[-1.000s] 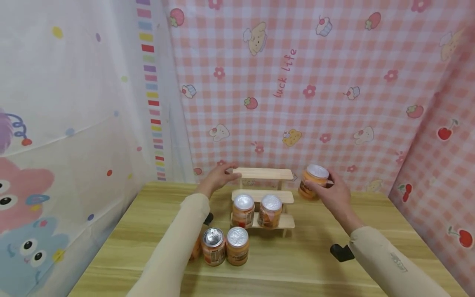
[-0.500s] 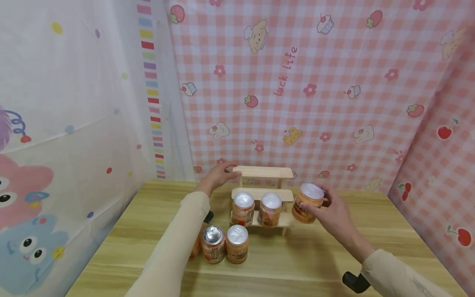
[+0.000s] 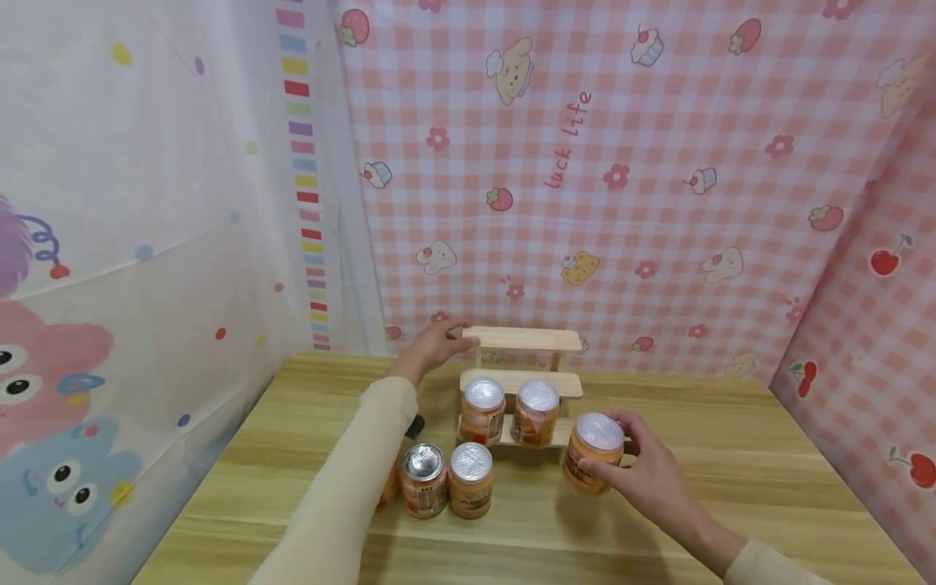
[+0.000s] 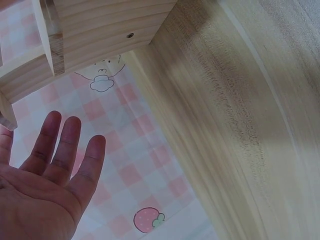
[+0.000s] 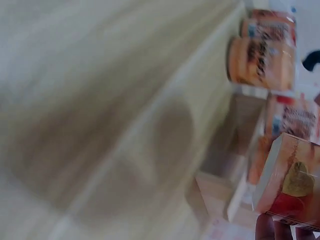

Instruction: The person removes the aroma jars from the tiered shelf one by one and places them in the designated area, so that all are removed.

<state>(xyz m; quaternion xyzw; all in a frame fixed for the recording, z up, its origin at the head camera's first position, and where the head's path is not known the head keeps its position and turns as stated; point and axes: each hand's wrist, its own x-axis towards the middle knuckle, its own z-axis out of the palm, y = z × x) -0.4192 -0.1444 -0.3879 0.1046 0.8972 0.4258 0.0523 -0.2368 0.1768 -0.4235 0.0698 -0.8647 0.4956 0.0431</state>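
My right hand [image 3: 651, 475] grips an orange can [image 3: 591, 465] with a silver lid, thumb in front and fingers round its far side. The can is off the tabletop, tilted slightly, just right of the lowest step of a three-step wooden rack [image 3: 522, 339]. A heart shape on its label [image 5: 298, 180] shows in the right wrist view. At the rack's top left end, my left hand [image 3: 431, 349] pinches the top board between thumb and index finger. Its other fingers [image 4: 65, 145] stretch out loosely. Two similar cans, a left one [image 3: 483, 413] and a right one [image 3: 536, 414], stand on the lowest step.
In front of the rack, a can with a shiny lid [image 3: 423, 481] and another can [image 3: 471, 481] stand side by side on the wood-grain table [image 3: 556, 540]. A further can [image 3: 390, 487] is partly hidden by my left sleeve. Checked pink cloth [image 3: 468, 162] hangs behind.
My right hand has brought the can down and toward me, from beside the rack's upper part to beside its lowest step. My left hand stays at the top board.
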